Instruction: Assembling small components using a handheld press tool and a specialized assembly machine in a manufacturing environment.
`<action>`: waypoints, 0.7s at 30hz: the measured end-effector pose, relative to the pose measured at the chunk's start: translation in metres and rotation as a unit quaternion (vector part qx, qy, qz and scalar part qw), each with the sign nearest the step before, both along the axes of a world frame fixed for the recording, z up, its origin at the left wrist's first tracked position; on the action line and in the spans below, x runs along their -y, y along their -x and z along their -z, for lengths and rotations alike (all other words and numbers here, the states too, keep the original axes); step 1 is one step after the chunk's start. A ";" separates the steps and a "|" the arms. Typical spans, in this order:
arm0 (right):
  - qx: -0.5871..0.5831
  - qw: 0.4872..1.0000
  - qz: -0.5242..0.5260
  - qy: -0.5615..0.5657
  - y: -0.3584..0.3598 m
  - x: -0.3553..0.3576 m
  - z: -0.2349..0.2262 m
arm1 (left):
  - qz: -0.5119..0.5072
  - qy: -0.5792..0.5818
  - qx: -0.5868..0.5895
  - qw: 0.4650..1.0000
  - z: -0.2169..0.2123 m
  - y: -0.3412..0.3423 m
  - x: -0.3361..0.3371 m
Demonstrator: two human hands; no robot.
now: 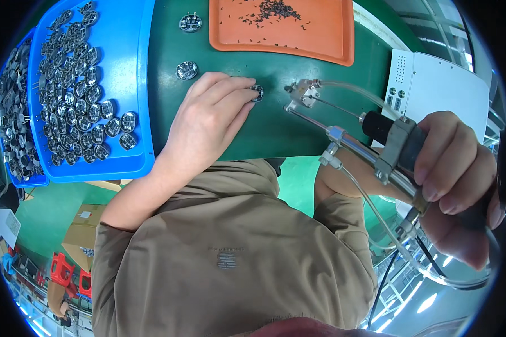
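Grip of the left hand [208, 121] is pinched on a small round metal part [257, 93] at the green worktop's [275, 129] centre, a screwdriver tool [371, 154] clamped by the right hand [455, 185] at four o'clock, two parts [186, 70] finished-looking at ten, many left in the blue tray [135, 84].

- We see only a sliver of the small round metal part [257, 93]; the fingertips of our left hand [211, 121] cover the rest.
- The orange plastic tray [326, 39] at the green desk's far edge is cut off by the picture's top, and the dark specks [272, 10] in it are too small to tell.
- Our right hand [458, 185] hides the grip of the metal pneumatic tool [371, 154].
- The blue plastic tray [123, 67] of round metal parts runs out at the top.
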State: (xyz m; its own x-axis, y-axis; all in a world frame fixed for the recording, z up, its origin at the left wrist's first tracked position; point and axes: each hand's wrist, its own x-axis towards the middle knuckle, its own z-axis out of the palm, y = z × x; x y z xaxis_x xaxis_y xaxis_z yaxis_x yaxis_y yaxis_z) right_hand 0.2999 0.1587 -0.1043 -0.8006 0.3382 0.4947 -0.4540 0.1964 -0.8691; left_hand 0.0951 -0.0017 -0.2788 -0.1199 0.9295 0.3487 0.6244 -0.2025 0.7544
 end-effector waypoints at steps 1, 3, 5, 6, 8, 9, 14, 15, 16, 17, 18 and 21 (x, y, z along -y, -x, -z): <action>0.003 1.000 -0.004 0.004 -0.002 -0.002 0.000 | 0.001 -0.001 -0.001 1.000 0.001 0.000 0.000; 0.003 1.000 -0.004 0.020 -0.003 -0.003 0.003 | 0.000 -0.002 -0.004 1.000 0.002 0.000 0.001; -0.003 1.000 0.005 0.031 -0.001 -0.002 0.006 | 0.002 0.002 -0.007 1.000 0.001 -0.001 0.001; -0.007 0.999 0.011 0.033 0.000 0.000 0.007 | 0.003 0.004 -0.007 1.000 0.001 -0.001 0.001; -0.016 0.999 0.017 0.039 0.002 0.001 0.008 | 0.003 0.002 -0.010 1.000 0.003 -0.001 0.001; -0.019 0.999 0.018 0.040 0.003 0.002 0.009 | 0.003 0.000 -0.012 1.000 0.003 -0.001 0.002; -0.037 0.999 0.004 0.040 0.005 -0.002 0.012 | 0.005 -0.002 -0.016 1.000 0.004 0.000 0.004; -0.037 0.999 0.004 0.039 0.005 -0.002 0.013 | 0.005 -0.002 -0.015 1.000 0.003 0.000 0.004; -0.037 0.999 0.003 0.039 0.005 -0.002 0.013 | 0.006 -0.003 -0.014 1.000 0.003 0.000 0.003; -0.034 0.999 0.009 0.040 0.005 0.000 0.012 | 0.008 -0.003 -0.013 1.000 0.003 0.000 0.003; -0.026 0.999 0.007 0.033 0.005 0.000 0.012 | 0.007 -0.004 -0.013 1.000 0.003 0.000 0.003; -0.001 1.000 0.000 0.011 0.005 -0.002 0.009 | 0.009 -0.003 -0.015 1.000 0.003 0.001 0.003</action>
